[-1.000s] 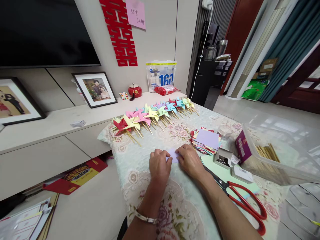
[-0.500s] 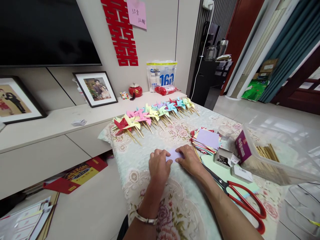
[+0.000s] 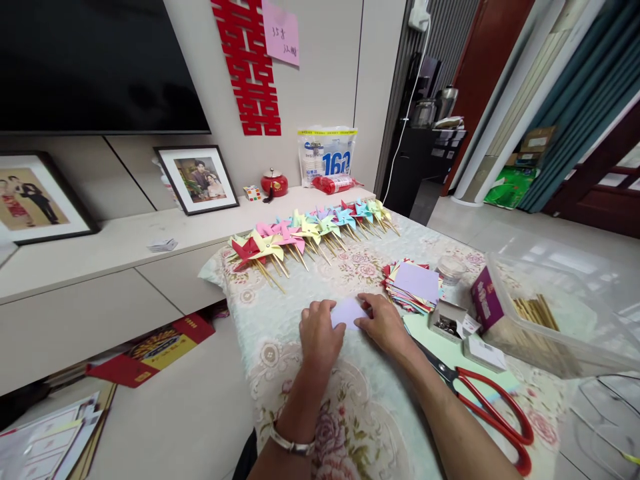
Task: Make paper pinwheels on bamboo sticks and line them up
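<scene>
Between my two hands is a small lilac sheet of paper [image 3: 349, 312], close to the tablecloth. My left hand [image 3: 320, 333] grips its left edge between thumb and fingers. At the right edge, my right hand [image 3: 383, 323] pinches the paper the same way. A stack of coloured paper squares [image 3: 416, 283], lilac on top, lies right of my right hand. Large scissors [image 3: 470, 390] with red handles rest beside my right forearm, over pale green paper [image 3: 417, 327]. Finished paper pinwheels [image 3: 305, 233] on sticks lie in a row along the table's far side.
An open small box of metal fasteners [image 3: 449, 325] and a closed white box [image 3: 485, 353] sit right of the hands. A clear plastic bin [image 3: 560, 340] holds wooden sticks. Behind the table runs a white cabinet [image 3: 200, 233] with framed photos.
Slightly more of the lilac paper shows between my hands, as the right hand has shifted a little rightward. The view has tilted slightly; the other things lie as before.
</scene>
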A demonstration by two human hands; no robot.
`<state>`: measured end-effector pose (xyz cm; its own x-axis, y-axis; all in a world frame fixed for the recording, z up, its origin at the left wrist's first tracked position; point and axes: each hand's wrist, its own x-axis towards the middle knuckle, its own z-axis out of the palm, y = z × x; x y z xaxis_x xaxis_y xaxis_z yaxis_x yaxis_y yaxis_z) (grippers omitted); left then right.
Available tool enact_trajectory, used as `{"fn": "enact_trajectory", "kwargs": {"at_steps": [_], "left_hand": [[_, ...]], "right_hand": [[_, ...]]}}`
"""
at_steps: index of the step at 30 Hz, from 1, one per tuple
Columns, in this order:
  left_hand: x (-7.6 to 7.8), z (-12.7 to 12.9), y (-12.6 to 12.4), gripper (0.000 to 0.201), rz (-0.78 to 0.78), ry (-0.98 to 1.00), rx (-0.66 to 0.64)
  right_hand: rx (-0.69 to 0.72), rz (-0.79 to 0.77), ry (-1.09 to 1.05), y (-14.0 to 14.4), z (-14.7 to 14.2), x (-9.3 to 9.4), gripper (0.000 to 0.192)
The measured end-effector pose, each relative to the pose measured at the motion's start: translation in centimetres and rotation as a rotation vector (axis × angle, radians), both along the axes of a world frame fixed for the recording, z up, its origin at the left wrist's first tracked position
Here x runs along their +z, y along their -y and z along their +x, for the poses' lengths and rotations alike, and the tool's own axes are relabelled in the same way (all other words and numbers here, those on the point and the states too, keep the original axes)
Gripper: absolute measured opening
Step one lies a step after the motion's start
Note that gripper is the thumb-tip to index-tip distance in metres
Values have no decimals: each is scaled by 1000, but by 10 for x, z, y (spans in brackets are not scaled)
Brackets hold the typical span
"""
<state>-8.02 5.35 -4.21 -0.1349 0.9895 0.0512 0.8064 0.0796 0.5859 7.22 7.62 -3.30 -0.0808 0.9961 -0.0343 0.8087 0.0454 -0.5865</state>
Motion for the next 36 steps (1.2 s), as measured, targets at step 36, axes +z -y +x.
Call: {"fn": "enact_trajectory", "kwargs": {"at_steps": [36], "left_hand": [[-3, -1, -9, 48, 163, 1083, 110]], "right_hand": [[-23, -50, -664, 0, 9, 10, 31]]}}
